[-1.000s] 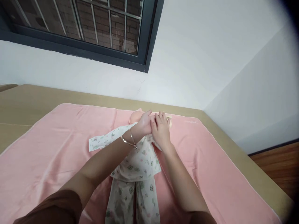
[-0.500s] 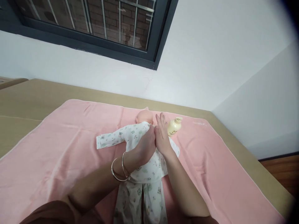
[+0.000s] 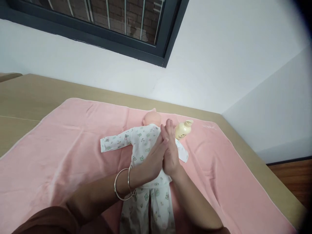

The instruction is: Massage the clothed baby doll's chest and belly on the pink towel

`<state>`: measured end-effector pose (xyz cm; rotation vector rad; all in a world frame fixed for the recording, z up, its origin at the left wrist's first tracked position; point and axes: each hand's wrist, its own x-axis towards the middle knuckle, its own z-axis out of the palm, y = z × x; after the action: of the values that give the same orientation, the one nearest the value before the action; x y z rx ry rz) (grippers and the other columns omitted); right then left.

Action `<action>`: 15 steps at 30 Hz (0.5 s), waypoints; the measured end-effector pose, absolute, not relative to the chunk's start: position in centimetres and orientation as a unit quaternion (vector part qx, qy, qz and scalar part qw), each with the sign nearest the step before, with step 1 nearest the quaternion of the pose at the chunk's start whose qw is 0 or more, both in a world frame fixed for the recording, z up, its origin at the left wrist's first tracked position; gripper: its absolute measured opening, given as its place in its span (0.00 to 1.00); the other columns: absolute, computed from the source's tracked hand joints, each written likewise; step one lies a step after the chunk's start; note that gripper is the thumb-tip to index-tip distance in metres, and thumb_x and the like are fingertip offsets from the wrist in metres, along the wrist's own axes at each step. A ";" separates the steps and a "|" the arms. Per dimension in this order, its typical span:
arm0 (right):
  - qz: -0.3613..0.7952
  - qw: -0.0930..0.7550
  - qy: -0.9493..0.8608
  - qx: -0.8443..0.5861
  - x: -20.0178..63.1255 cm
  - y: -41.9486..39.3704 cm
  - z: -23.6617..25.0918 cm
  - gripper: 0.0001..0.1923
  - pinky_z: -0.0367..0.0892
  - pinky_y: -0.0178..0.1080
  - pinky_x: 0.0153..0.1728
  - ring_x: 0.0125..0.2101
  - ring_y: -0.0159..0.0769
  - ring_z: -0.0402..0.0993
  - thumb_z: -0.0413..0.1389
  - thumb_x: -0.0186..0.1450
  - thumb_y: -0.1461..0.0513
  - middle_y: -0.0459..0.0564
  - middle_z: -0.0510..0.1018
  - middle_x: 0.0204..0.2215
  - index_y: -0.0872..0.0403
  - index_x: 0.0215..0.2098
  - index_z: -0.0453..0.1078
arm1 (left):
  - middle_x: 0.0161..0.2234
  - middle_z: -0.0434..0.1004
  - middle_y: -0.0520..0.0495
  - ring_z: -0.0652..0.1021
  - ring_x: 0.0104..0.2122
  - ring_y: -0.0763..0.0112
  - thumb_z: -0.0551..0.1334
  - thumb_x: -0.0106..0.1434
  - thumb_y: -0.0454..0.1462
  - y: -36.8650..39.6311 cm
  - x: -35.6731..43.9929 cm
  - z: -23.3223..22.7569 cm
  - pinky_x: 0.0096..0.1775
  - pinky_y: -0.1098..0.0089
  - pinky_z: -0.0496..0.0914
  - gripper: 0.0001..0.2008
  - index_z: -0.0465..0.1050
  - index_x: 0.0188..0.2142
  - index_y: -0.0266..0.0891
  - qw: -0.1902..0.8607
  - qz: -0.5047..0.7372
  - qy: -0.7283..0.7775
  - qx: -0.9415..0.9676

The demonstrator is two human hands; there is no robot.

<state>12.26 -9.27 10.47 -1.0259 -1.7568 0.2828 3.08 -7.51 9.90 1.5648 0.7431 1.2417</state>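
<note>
A baby doll (image 3: 143,143) in white printed pyjamas lies face up on a pink towel (image 3: 60,143), its bare head (image 3: 152,118) toward the wall. My left hand (image 3: 152,161), with bangles on the wrist, and my right hand (image 3: 170,151) are pressed palm to palm above the doll's chest, fingers straight. Neither hand holds anything. A small cream pump bottle (image 3: 183,129) lies on the towel just right of the doll's head, close to my right fingertips. The doll's right sleeve is partly hidden behind my hands.
The towel covers a tan wooden surface (image 3: 29,94) that runs to a white wall (image 3: 219,65). A dark-framed barred window (image 3: 109,22) is above. Wooden floor (image 3: 292,182) shows past the right edge of the surface.
My hands have drawn back from the doll's head toward its chest and come together palm to palm. The bottle, hidden a second ago, is now in view.
</note>
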 end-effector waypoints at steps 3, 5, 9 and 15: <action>0.227 0.614 -0.631 -0.416 12.9 -8.2 9.2 0.30 0.50 0.59 0.64 0.66 0.46 0.52 0.28 0.75 0.49 0.50 0.58 0.66 0.47 0.65 0.59 | 0.62 0.66 0.43 0.65 0.63 0.58 0.48 0.71 0.48 -6.0 2.5 9.1 0.63 0.52 0.61 0.23 0.63 0.61 0.44 0.461 0.507 0.330 0.649; 0.273 0.617 -0.607 -0.420 12.8 -7.8 8.2 0.28 0.58 0.55 0.62 0.62 0.44 0.60 0.31 0.75 0.51 0.53 0.64 0.63 0.50 0.63 0.61 | 0.59 0.69 0.41 0.68 0.61 0.60 0.48 0.71 0.47 -4.2 1.7 8.2 0.63 0.53 0.62 0.22 0.64 0.58 0.40 0.413 0.546 0.364 0.631; 0.167 0.423 -0.769 -0.449 12.8 -6.7 6.1 0.22 0.50 0.56 0.65 0.64 0.44 0.55 0.42 0.74 0.56 0.53 0.65 0.62 0.51 0.62 0.64 | 0.54 0.74 0.41 0.73 0.55 0.62 0.46 0.72 0.45 -1.2 0.4 5.0 0.59 0.56 0.66 0.20 0.68 0.55 0.39 0.339 0.547 0.379 0.665; 0.061 0.256 -0.820 -0.509 15.2 -4.9 3.8 0.23 0.43 0.57 0.66 0.68 0.42 0.43 0.41 0.75 0.57 0.51 0.56 0.67 0.51 0.64 0.60 | 0.54 0.74 0.41 0.72 0.56 0.64 0.46 0.72 0.43 -0.3 0.1 1.4 0.59 0.57 0.65 0.20 0.68 0.55 0.39 0.266 0.529 0.371 0.715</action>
<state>15.18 -4.90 3.85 -1.3807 -2.2251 0.1653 0.12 -0.27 1.44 1.9313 1.0015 1.4299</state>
